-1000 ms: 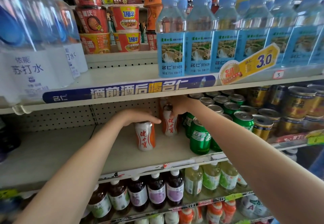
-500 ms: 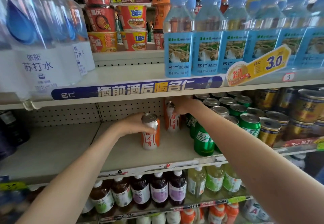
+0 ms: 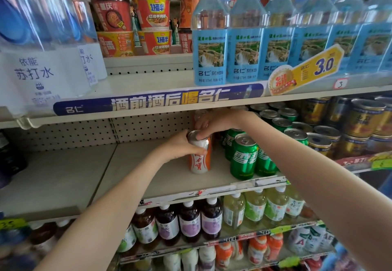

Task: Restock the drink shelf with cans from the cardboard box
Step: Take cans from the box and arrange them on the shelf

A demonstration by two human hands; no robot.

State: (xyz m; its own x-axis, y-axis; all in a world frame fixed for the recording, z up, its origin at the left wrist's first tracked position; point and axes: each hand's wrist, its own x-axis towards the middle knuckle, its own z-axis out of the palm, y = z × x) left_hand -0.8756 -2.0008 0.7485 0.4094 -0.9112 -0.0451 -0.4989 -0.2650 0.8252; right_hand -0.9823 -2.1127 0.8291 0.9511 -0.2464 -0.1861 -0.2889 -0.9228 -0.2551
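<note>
Orange-and-white can [image 3: 199,160]: one, upright on the middle shelf [image 3: 148,171], towards the front, just left of the green cans [image 3: 244,158]. Left grip [image 3: 180,145]: fingers wrapped round the can's side. Right grip [image 3: 214,122]: reaching from above, thumb and fingertips clamped on the top rim. Cardboard box: not in view. Handling, as I judge it: slide the can back with its base flat, label outward, just clear of the green row; release the top first, then the side. Farthest: pegboard back [image 3: 148,128].
</note>
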